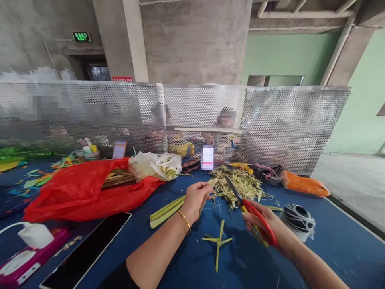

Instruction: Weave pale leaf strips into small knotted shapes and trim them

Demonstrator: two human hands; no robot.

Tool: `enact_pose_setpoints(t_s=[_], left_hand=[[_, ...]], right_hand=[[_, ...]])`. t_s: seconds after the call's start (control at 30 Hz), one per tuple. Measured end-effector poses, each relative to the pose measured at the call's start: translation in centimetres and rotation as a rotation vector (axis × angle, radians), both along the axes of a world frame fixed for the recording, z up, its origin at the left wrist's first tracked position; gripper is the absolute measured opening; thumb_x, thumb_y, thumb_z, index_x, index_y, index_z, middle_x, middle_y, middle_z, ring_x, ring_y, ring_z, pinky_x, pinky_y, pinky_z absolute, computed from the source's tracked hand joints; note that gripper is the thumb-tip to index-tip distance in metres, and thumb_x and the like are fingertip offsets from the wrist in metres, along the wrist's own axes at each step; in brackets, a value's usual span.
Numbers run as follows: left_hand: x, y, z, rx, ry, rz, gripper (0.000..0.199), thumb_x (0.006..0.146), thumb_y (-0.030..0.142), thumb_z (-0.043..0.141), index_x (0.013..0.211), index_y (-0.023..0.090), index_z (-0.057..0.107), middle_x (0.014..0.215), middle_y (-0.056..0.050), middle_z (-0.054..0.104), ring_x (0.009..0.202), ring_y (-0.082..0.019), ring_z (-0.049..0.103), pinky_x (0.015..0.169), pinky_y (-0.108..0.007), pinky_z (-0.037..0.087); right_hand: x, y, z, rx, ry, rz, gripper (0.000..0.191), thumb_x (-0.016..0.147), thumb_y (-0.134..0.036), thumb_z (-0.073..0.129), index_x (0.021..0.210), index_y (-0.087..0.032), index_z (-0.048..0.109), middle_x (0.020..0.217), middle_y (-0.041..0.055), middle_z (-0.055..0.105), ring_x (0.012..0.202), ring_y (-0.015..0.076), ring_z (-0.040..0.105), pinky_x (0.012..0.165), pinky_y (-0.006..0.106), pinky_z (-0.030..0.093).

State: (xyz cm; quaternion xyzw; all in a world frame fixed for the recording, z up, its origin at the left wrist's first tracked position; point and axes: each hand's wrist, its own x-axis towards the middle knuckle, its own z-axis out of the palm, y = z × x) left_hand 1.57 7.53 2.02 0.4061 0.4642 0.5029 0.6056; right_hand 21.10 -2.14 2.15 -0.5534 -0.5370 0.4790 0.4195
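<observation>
My left hand (195, 198), a gold bangle on its wrist, is closed in a pinch on a pale green leaf strip (213, 184). Scissors (259, 212) with red and yellow handles are gripped in my right hand (266, 220); their dark blades point up and left, apart from the strip. Behind both hands lies a heap of shredded plant trimmings (240, 185). Between my forearms, a small cross-shaped piece of knotted leaf strips (219, 241) rests on the blue table (240, 265). Longer green leaf stalks (167, 212) extend partly behind my left hand.
Left are a red plastic bag (72, 192), a dark-screened phone (87, 251) and a magenta power strip (33, 257). A roll of grey cord (297, 220) and an orange packet (305, 184) stand right. A propped phone (207, 157) fronts the perforated metal divider (204, 104); people sit behind it.
</observation>
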Motion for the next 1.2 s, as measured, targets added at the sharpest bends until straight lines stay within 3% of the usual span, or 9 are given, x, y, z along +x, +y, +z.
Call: enact_pose_setpoints(t_s=[0.13,0.27,0.4,0.57,0.97,1.2], left_hand=[[0.0,0.0,0.0,0.029,-0.027,0.023,0.007,0.064,0.016,0.072,0.068,0.013,0.067,0.062,-0.004,0.068,0.044,-0.007,0.050,0.046,-0.020,0.037],[0.3,-0.5,0.0,0.033,0.016,-0.040,0.005,0.064,0.016,0.072,0.066,0.014,0.068,0.061,-0.003,0.068,0.045,-0.008,0.050,0.047,-0.020,0.038],[0.7,-0.7,-0.6,0.076,0.058,-0.132,0.004,0.065,0.015,0.070,0.063,0.014,0.067,0.059,-0.003,0.067,0.049,-0.008,0.052,0.049,-0.019,0.038],[0.8,-0.4,-1.3,0.096,0.082,-0.185,0.002,0.064,0.014,0.070,0.064,0.013,0.068,0.060,-0.003,0.067,0.052,-0.009,0.054,0.050,-0.019,0.039],[0.7,-0.8,-0.4,0.014,0.059,-0.177,0.003,0.065,0.012,0.070,0.063,0.014,0.068,0.060,-0.004,0.067,0.056,-0.011,0.059,0.051,-0.019,0.039],[0.8,-0.7,-0.6,-0.012,0.058,-0.175,0.003,0.064,0.010,0.070,0.065,0.013,0.070,0.061,-0.005,0.068,0.054,-0.010,0.058,0.050,-0.019,0.039]], right_hand=[[-0.1,-0.5,0.6,0.052,-0.102,0.102,0.053,0.068,-0.057,0.068,0.103,-0.018,0.058,0.075,0.0006,0.057,0.071,0.0166,0.055,0.069,0.030,0.044],[-0.3,-0.4,0.1,0.037,-0.132,0.167,0.046,0.071,-0.054,0.067,0.099,-0.019,0.057,0.071,-0.0030,0.048,0.062,0.0114,0.044,0.059,0.025,0.041],[-0.4,0.0,-0.6,0.049,-0.171,0.139,0.042,0.076,-0.055,0.062,0.098,-0.019,0.057,0.067,-0.0042,0.043,0.058,0.0098,0.039,0.051,0.022,0.035],[-0.6,0.2,-0.8,0.078,-0.228,0.125,0.039,0.076,-0.052,0.064,0.096,-0.019,0.058,0.067,-0.0045,0.045,0.061,0.0104,0.039,0.053,0.022,0.032],[-1.3,-0.1,-0.6,0.054,-0.251,0.107,0.040,0.073,-0.051,0.066,0.095,-0.019,0.056,0.064,-0.0054,0.044,0.060,0.0113,0.039,0.055,0.023,0.033],[-1.6,-0.6,-0.2,0.028,-0.221,0.137,0.043,0.074,-0.057,0.062,0.096,-0.021,0.051,0.073,-0.0035,0.048,0.067,0.0125,0.042,0.060,0.023,0.036]])
